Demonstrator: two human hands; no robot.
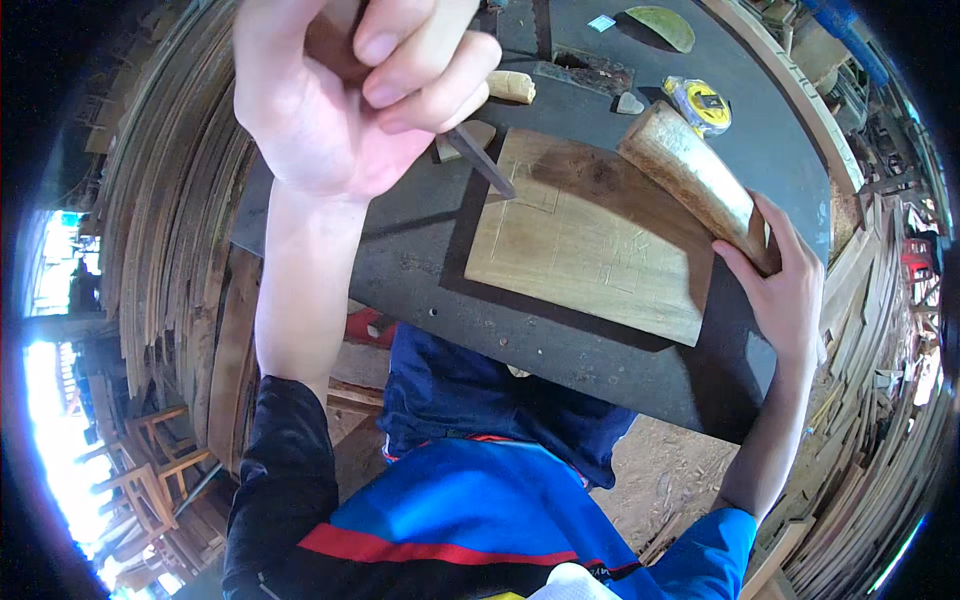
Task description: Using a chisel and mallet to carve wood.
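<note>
The left hand [345, 90] is clenched round a slim dark metal chisel [482, 160] — its tip meets the pale rectangular wooden board [590, 240] below. Across it, the right hand [785, 285] grips a tapered pale wooden mallet [690, 175]. Beyond — a yellow round tape measure [700, 103].

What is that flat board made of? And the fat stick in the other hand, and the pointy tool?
The flat board looks like bare, unvarnished wood: pale tan, with faint grain and scratched lines. The fat stick in the right hand also seems to be wood, cream-coloured, rough and streaky. The pointy tool in the left hand has a dark grey blade, probably metal.
</note>
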